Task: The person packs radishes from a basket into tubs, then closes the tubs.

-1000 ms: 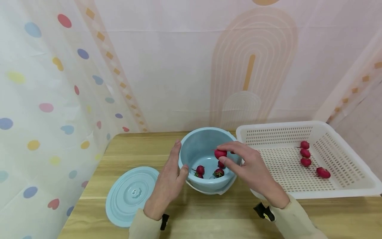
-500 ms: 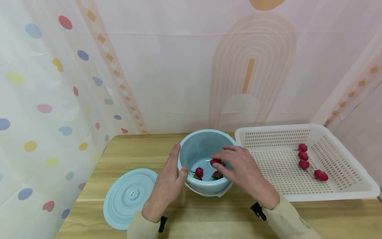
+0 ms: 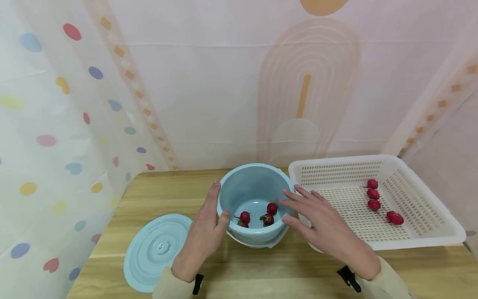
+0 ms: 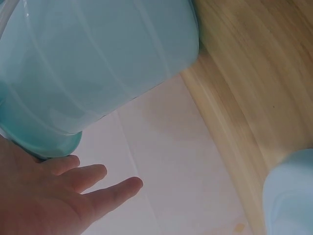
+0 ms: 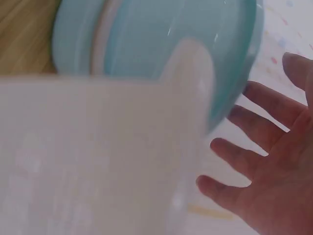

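A light blue bucket (image 3: pixel 257 174) stands on the table with several red radishes (image 3: pixel 271 208) at its bottom. My left hand (image 3: pixel 203 236) rests at the bucket's left rim, its fingers fairly straight; the left wrist view shows those fingers (image 4: pixel 80 178) beside the rim. Over the bucket's right rim my right hand (image 3: pixel 321 218) has its fingers spread, with nothing held. In the right wrist view the fingers (image 5: pixel 254 125) are apart near the bucket's edge. More radishes (image 3: pixel 373 204) lie toward the right side of a white perforated basket (image 3: pixel 336 164).
Left of the bucket, a round light blue lid (image 3: pixel 147 253) lies flat on the wooden table (image 3: pixel 239 276). The white basket stands close to the bucket's right side. A patterned curtain (image 3: pixel 209 104) hangs behind the table.
My right hand has lowered a radish into the bucket, let it go, and drawn back to the right with fingers spread. The left hand stays at the rim. The view has shifted slightly.
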`<state>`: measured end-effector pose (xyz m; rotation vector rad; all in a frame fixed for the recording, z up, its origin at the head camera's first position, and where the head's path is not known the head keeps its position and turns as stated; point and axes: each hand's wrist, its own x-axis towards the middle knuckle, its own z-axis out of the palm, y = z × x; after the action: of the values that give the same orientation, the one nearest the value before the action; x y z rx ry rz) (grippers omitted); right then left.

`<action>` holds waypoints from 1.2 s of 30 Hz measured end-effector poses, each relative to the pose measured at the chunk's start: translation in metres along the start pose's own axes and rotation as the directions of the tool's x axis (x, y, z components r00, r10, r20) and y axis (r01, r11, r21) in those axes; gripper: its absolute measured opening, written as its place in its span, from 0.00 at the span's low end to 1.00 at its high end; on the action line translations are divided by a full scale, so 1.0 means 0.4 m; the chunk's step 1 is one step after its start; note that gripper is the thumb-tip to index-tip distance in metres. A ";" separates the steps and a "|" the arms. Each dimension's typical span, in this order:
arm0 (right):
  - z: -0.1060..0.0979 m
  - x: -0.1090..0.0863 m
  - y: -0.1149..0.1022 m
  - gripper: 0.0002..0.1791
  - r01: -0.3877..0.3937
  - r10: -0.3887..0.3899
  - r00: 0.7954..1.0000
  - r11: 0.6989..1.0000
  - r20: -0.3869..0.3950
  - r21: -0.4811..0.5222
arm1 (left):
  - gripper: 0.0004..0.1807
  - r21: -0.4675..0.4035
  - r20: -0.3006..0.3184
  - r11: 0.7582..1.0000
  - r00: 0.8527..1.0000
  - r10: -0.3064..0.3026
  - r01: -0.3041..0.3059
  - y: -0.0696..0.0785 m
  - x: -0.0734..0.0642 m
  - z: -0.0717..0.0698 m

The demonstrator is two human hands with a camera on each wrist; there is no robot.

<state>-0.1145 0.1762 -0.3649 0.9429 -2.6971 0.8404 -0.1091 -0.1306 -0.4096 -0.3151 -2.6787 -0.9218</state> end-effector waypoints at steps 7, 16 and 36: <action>-0.059 -0.035 0.029 0.24 0.072 -0.073 0.997 0.996 -0.032 -0.044 | 0.40 0.011 0.002 1.000 1.000 -0.007 0.007 -0.013 -0.010 -0.010; -0.165 -0.031 0.110 0.23 0.051 -0.055 0.996 0.997 -0.064 -0.056 | 0.39 0.014 -0.019 1.000 1.000 0.013 -0.013 -0.020 -0.009 -0.009; -0.350 -0.029 0.369 0.24 -0.300 0.295 0.945 0.954 0.138 0.017 | 0.40 0.011 -0.023 0.999 0.999 0.038 -0.038 -0.011 0.001 0.005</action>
<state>-0.2004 0.3555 -0.3201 0.6247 -3.0010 0.9132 -0.1110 -0.1327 -0.4133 -0.3495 -2.6467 -0.8947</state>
